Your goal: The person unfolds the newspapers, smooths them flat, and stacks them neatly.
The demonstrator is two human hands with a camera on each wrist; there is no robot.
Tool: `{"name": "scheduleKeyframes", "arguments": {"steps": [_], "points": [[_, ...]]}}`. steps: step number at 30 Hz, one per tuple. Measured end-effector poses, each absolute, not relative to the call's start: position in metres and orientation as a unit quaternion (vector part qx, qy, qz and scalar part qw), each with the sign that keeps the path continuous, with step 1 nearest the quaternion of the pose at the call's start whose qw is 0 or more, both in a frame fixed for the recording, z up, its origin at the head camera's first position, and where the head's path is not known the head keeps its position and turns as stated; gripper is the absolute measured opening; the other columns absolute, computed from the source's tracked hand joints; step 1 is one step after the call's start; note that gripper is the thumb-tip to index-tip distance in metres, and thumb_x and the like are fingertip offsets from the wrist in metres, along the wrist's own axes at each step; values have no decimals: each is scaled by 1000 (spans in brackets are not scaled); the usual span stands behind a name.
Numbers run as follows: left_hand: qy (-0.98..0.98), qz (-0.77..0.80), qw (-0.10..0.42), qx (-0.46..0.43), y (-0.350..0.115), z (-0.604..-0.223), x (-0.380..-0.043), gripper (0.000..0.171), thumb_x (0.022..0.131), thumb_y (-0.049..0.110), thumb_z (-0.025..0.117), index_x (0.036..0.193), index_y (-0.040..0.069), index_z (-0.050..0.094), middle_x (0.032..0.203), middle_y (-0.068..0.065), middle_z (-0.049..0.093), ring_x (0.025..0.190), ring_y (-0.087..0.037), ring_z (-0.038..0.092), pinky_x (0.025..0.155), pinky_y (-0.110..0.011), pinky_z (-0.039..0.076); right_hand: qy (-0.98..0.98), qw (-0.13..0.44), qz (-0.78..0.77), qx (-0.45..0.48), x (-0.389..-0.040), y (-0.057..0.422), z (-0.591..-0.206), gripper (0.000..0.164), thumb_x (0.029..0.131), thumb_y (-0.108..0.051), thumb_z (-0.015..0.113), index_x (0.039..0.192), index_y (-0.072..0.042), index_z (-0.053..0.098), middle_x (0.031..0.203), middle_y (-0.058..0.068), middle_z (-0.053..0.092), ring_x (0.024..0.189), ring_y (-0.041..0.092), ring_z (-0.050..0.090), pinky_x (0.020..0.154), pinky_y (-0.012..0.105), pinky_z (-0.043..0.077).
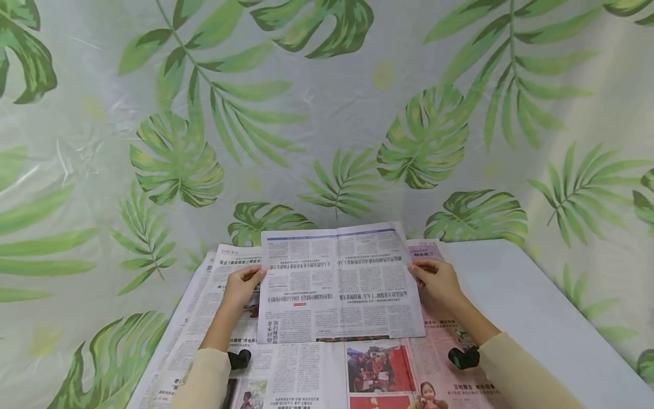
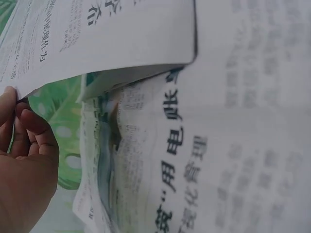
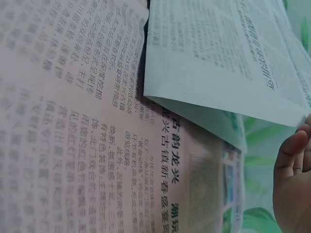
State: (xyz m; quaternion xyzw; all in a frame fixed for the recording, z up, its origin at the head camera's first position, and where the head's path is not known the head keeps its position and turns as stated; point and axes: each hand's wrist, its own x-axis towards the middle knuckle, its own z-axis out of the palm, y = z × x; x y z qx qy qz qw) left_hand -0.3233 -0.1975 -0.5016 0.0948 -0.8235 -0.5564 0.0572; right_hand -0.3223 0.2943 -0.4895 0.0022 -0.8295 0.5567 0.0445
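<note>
A folded newspaper sheet point(image 1: 339, 284) is held up, tilted, above other newspapers, its print upside down in the head view. At its left edge my left hand point(image 1: 242, 292) pinches the paper between thumb and fingers. My right hand point(image 1: 439, 281) pinches the opposite edge at about the same height. In the left wrist view, the left hand point(image 2: 26, 160) grips the side of the sheet point(image 2: 131, 39), whose near corner hangs over the print below. The right wrist view has the right hand point(image 3: 294, 174) at the sheet's edge, with the layers point(image 3: 204, 73) parted at the fold.
Spread newspapers point(image 1: 286, 375) cover the table's left and middle, one page pinkish point(image 1: 449, 341) with photos. A white tabletop point(image 1: 531, 307) shows at right. A leaf-patterned curtain point(image 1: 337, 113) hangs behind the table. Dark wrist devices point(image 1: 464, 358) sit on both wrists.
</note>
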Motion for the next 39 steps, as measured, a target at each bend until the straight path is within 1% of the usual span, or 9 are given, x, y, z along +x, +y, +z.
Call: {"name": "scheduleKeyframes", "arguments": {"steps": [4,8,10,14,20,26,29,35,39], "points": [[-816,-570,57,78,-199,-493,-312,51,97,44,71,134,9,68,128,-12,71,108,-15,66,90,-27,55,-821,46,569,5,-313,297,-483,42,101,-35,68,127,-1,69,99,6,71,79,16,62,68,31,56],[-815,-572,62,63,-200,-487,-303,52,95,47,72,132,10,69,122,-8,72,102,-10,66,87,-22,54,-815,51,577,15,-304,303,-480,48,99,-41,68,129,-3,68,98,3,70,77,13,60,67,29,54],[-809,-581,66,53,-201,-484,-298,53,94,47,74,130,9,70,117,-4,73,99,-9,66,85,-21,55,-808,54,586,23,-299,305,-478,48,98,-43,69,127,-4,69,93,3,68,75,12,58,66,28,53],[-795,-601,76,34,-203,-478,-287,51,93,45,75,127,6,71,106,4,74,93,-9,65,82,-21,56,-790,57,608,58,-290,308,-473,45,100,-39,68,123,0,68,85,4,63,71,13,56,64,29,51],[-773,-628,93,5,-204,-473,-271,45,97,37,72,124,0,71,87,0,67,79,-9,58,75,-24,53,-768,66,632,86,-273,308,-462,42,101,-34,67,120,5,67,79,-1,60,68,14,54,62,29,50],[-746,-659,95,-11,-202,-469,-255,33,99,28,71,116,-1,72,78,4,63,69,-7,56,66,-21,52,-747,70,651,114,-261,315,-456,34,104,-24,63,115,8,66,75,-3,59,64,14,52,57,28,47],[-727,-681,82,-23,-203,-468,-246,25,101,23,69,112,1,72,77,4,65,66,-7,60,64,-21,54,-745,66,653,122,-254,320,-459,32,106,-22,61,114,8,66,73,-2,57,63,15,50,57,29,46],[-713,-696,67,-54,-207,-462,-227,25,101,15,67,113,-7,69,86,2,71,73,-8,70,73,-25,61,-765,62,627,131,-237,330,-461,30,107,-21,58,114,7,66,73,-1,55,65,18,50,59,31,46],[-714,-693,62,-78,-210,-461,-218,20,101,10,66,111,-7,69,90,3,71,75,-8,71,74,-26,61,-773,58,618,130,-224,332,-459,29,107,-19,58,115,7,66,74,-1,56,67,18,53,62,31,47]]}}
